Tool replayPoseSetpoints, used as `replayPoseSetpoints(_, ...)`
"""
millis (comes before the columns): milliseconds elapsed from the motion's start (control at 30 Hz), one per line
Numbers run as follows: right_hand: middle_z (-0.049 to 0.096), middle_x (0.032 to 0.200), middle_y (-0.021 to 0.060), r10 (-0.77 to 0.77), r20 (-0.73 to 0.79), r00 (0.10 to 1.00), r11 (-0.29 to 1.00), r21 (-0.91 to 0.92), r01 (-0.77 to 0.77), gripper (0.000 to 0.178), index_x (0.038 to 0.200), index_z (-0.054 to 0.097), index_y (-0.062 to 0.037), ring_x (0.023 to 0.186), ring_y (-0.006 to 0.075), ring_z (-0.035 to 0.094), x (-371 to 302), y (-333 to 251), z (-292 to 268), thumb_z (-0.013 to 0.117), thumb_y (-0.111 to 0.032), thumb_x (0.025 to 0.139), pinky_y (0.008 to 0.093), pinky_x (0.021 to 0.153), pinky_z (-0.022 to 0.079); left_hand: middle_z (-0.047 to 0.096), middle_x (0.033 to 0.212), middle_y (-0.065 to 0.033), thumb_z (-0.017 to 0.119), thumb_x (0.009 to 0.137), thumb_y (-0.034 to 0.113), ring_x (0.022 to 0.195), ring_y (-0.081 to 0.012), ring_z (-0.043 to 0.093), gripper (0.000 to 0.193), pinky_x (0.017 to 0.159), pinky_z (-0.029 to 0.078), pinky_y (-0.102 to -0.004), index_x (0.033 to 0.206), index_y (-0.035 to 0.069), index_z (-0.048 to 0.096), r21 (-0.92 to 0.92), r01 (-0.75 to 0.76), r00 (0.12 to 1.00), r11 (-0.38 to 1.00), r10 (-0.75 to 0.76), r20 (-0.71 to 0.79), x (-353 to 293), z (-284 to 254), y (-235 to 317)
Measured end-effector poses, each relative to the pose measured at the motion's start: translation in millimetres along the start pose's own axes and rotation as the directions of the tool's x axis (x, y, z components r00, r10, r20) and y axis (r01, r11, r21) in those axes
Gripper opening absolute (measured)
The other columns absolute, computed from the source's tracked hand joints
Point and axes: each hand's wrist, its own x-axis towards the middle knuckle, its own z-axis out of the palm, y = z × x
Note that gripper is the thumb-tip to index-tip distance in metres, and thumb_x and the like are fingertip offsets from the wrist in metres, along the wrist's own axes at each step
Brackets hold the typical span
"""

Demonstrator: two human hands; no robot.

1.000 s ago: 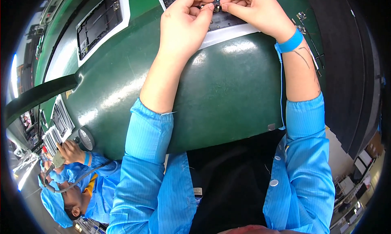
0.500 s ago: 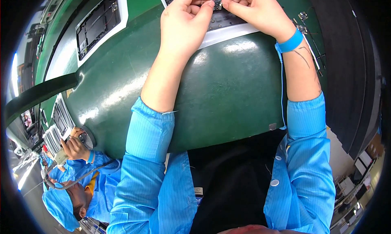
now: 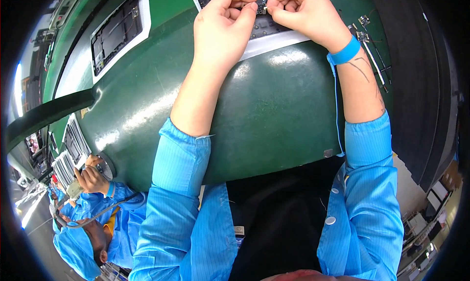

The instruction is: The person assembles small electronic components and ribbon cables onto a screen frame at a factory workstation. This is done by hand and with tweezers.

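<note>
At the top edge, a dark panel with a silver rim (image 3: 276, 42), like a laptop casing, lies under both hands. Thumb and fingertips of my left hand (image 3: 220, 34) are pinched together beside a small dark circuit part (image 3: 261, 10) on the panel. What they grip, if anything, is too small to make out. From the other side my right hand (image 3: 308, 19) is closed in a pinch, a tiny whitish piece showing at its fingertips. A blue wrist strap (image 3: 346, 51) with a thin cord circles my right wrist.
Another silver-rimmed dark panel (image 3: 117, 34) lies at the far left. Small circuit boards with cables (image 3: 363, 37) sit right of my right hand, before a black sheet (image 3: 411, 85). A black curved arm (image 3: 51, 109) reaches in at left. A co-worker's hand (image 3: 93, 178) holds a round disc.
My right wrist has shifted slightly left, and a little more of the small part shows between my hands. Both pinches stay almost in place. The co-worker has moved slightly.
</note>
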Motion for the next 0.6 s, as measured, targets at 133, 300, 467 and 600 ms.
replayPoseSetpoints(133,0.069,0.077,0.0002,-0.016,-0.008,1.0,0.999,0.029,0.016,0.007,0.09,0.073,0.0001,0.07,0.0061,0.061,0,4,-2,0.074,-0.004,0.084,0.0223,0.067,0.051,0.069,0.088,-0.0008,0.069,0.095,-0.002,0.074,-0.0044,0.062,0.011,0.066,0.05,-0.0188,0.106,0.0,0.069,0.026,-0.008,1.0,1.0,0.008,-0.004,1,2,2)
replayPoseSetpoints(300,0.068,0.076,0.0001,0.005,-0.004,1.0,1.0,0.023,-0.005,0.007,0.089,0.073,-0.0003,0.07,0.0062,0.06,-1,4,-1,0.074,-0.004,0.084,0.0225,0.067,0.05,0.069,0.089,-0.0007,0.069,0.095,-0.002,0.074,-0.0043,0.062,0.011,0.066,0.05,-0.0187,0.106,0.0,0.069,-0.024,-0.022,1.0,0.999,0.022,0.003,1,3,-2)
replayPoseSetpoints(467,0.068,0.076,0.001,-0.024,-0.005,1.0,0.999,-0.035,0.024,0.007,0.088,0.073,-0.0006,0.07,0.0073,0.061,-1,1,-4,0.075,-0.006,0.083,0.0231,0.067,0.051,0.069,0.087,-0.0001,0.068,0.095,-0.001,0.073,-0.0037,0.061,0.01,0.066,0.05,-0.019,0.106,0.0,0.069,-0.027,-0.011,1.0,1.0,0.011,-0.005,2,5,-6)
replayPoseSetpoints(600,0.069,0.076,0.0017,-0.018,-0.011,1.0,1.0,-0.003,0.018,0.008,0.088,0.073,-0.0003,0.07,0.0082,0.061,-3,2,-1,0.076,-0.006,0.082,0.0238,0.068,0.051,0.067,0.07,0.0023,0.073,0.091,0.01,0.063,-0.0031,0.058,0.012,0.062,0.049,-0.0217,0.103,0.007,0.075,0.063,-0.132,0.991,0.989,0.134,-0.025,3,4,-22)
